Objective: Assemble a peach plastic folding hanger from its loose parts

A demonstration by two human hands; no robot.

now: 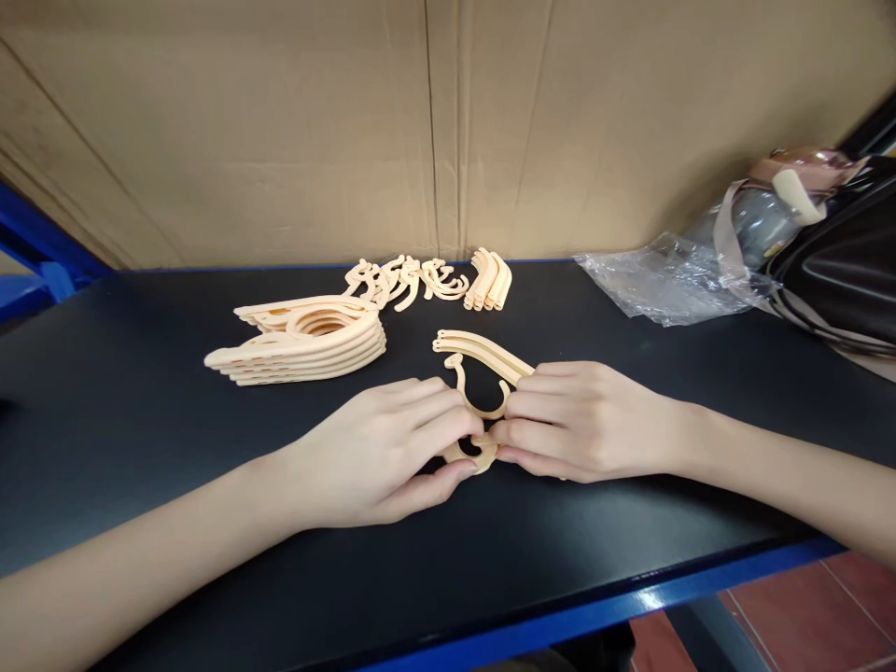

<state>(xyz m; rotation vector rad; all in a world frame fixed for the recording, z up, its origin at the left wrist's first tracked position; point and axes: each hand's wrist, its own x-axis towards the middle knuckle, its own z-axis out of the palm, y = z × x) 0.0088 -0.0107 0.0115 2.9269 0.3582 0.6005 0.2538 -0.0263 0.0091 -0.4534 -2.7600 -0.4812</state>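
Both hands meet over a cream plastic folding hanger (479, 408) on the black tabletop (140, 439). My left hand (382, 453) pinches its lower middle part between thumb and fingers. My right hand (578, 420) grips the same hanger from the right, fingers curled over its arms (476, 347), which stick out toward the back. The hook curves up between the two hands. A stack of several finished hangers (301, 341) lies behind my left hand.
Loose cream hooks (406, 278) and a bundle of curved arm pieces (488, 280) lie at the table's back by a cardboard wall (420, 121). A crumpled clear plastic bag (672, 275), a bottle (770, 210) and a black bag (847, 271) sit at right. A blue table edge (630, 602) runs along the front.
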